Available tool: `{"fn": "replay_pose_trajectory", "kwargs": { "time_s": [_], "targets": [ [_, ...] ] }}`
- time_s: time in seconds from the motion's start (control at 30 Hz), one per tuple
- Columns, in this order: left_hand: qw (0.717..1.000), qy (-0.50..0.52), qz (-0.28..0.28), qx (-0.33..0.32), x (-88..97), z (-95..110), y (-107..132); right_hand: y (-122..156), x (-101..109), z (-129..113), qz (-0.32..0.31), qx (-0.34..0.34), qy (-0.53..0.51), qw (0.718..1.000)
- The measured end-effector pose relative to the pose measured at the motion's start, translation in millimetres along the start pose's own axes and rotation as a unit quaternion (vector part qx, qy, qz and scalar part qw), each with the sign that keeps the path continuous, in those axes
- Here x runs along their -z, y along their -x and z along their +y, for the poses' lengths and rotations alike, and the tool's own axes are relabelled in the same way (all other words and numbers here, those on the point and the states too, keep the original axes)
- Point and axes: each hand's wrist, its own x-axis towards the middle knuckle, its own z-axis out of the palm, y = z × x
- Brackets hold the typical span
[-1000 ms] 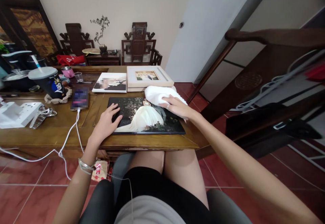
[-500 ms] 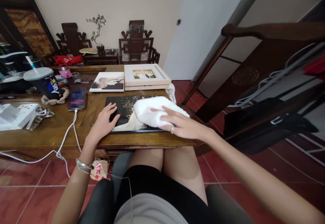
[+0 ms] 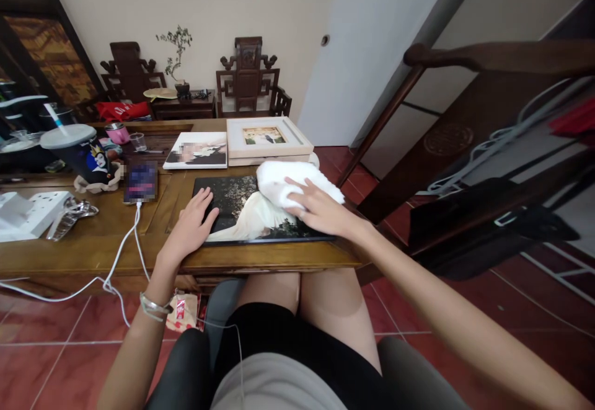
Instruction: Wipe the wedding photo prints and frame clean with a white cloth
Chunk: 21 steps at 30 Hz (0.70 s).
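A dark photo panel [image 3: 237,202] with a white gown in its picture lies flat near the front edge of the wooden table. My left hand [image 3: 194,222] rests on the panel's left end, fingers stretched out and apart, holding nothing. On the panel's upper right part lies a folded white towel [image 3: 283,180]. My right hand [image 3: 320,208] grips this towel from the near side, pressing it down, and the towel covers the panel's far right corner.
Behind the panel are a white-framed photo on a box [image 3: 269,149] and a smaller photo panel [image 3: 198,151]. To the left lie a phone [image 3: 141,180] on a white cable, a lidded cup [image 3: 90,152] and a power strip [image 3: 35,214]. A wooden chair [image 3: 446,137] stands at right.
My right hand has pushed the towel away from me towards the panel's far right corner, uncovering the lower right of the picture. My left hand stays in place.
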Motion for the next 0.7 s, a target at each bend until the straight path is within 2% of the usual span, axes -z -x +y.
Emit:
{"fn": "replay_pose_trajectory", "kwargs": {
  "time_s": [0.17, 0.23, 0.3, 0.4, 0.57, 0.7],
  "targets": [
    [1.0, -0.006, -0.007, -0.003, -2.1, -1.0, -0.6, 69.6, 12.8, -46.4, -0.032, 0.037, -0.035, 0.998],
    [1.0, -0.008, -0.005, -0.008, -2.4, -1.4, -0.5, 82.6, 17.4, -51.7, -0.044, 0.03, -0.069, 0.996],
    [1.0, -0.01, -0.004, -0.012, -2.3, -2.0, -0.4, 82.1, 18.6, -45.7, -0.048, -0.004, -0.107, 0.993],
    [1.0, -0.015, -0.006, -0.016, -1.6, -3.2, -0.3, 58.0, 15.2, -21.7, -0.032, -0.061, -0.141, 0.988],
    [1.0, -0.019, -0.009, -0.019, -0.4, -4.7, -0.6, -11.4, 8.5, 18.4, 0.004, -0.089, -0.126, 0.988],
    [1.0, -0.013, -0.004, -0.019, 0.0, -4.2, -0.3, -50.6, 0.7, 25.5, -0.007, -0.082, -0.067, 0.994]
  ]
}}
